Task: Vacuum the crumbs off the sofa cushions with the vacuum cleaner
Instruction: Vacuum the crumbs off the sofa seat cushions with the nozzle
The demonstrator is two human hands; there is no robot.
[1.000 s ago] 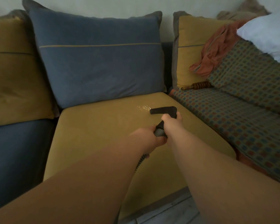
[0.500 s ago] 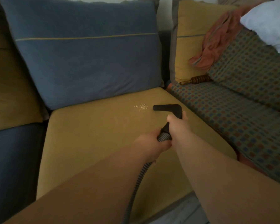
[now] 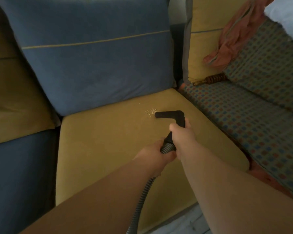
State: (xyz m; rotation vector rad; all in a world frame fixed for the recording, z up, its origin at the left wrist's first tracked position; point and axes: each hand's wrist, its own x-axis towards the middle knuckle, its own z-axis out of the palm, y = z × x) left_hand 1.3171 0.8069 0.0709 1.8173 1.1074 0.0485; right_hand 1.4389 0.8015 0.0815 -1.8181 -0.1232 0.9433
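I see one sofa [image 3: 20, 174] with one yellow seat cushion [image 3: 100, 149], one blue back cushion [image 3: 95, 65] behind it, two yellow back cushions [image 3: 10, 90] [image 3: 203, 48] at the sides, and one checked seat [image 3: 252, 124] along its right edge. One ribbed hose [image 3: 142, 196] comes up over the seat's front edge. My left hand [image 3: 156, 152] grips it. My right hand [image 3: 181, 134] is wrapped round the neck of the one black nozzle [image 3: 169, 114], whose tip lies just beside one small patch of crumbs [image 3: 150, 111] near the seat's back edge.

No readable txt, labels or nos. anywhere.
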